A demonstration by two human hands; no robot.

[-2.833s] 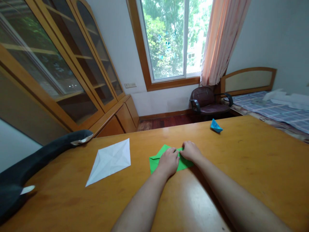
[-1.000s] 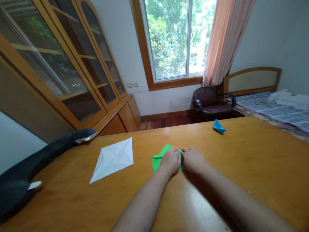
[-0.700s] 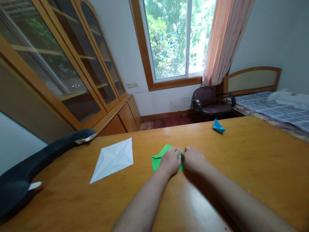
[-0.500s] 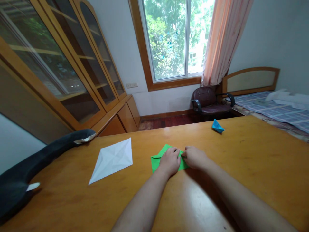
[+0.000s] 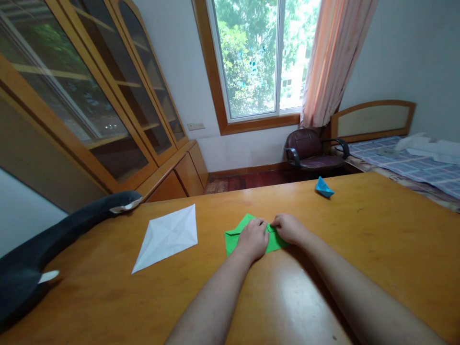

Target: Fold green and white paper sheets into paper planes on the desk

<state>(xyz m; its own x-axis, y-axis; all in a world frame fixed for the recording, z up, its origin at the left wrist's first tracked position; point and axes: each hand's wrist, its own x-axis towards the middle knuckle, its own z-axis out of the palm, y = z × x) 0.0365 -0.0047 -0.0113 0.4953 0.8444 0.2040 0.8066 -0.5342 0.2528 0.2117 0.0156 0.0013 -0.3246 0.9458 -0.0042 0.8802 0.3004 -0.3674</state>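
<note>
A sheet of green origami paper (image 5: 233, 243), partly folded, lies on the wooden table in front of me. My left hand (image 5: 254, 235) presses down on its middle, fingers bent and close together. At the paper's right upper edge is my right hand (image 5: 290, 229), its fingers curled in and a fingertip on the fold. Both palms hide much of the paper. A raised flap shows at its left corner.
Creased white paper (image 5: 170, 235) lies on the table (image 5: 108, 297) to the left. A blue paper boat (image 5: 324, 188) stands near the far right edge. A black-and-white plush toy (image 5: 68, 235) stretches along the left side. Beyond the table is a maroon chair (image 5: 305, 146).
My right hand has shifted slightly right and away from my left hand along the green paper's edge, uncovering more of the paper. My left hand stays put.
</note>
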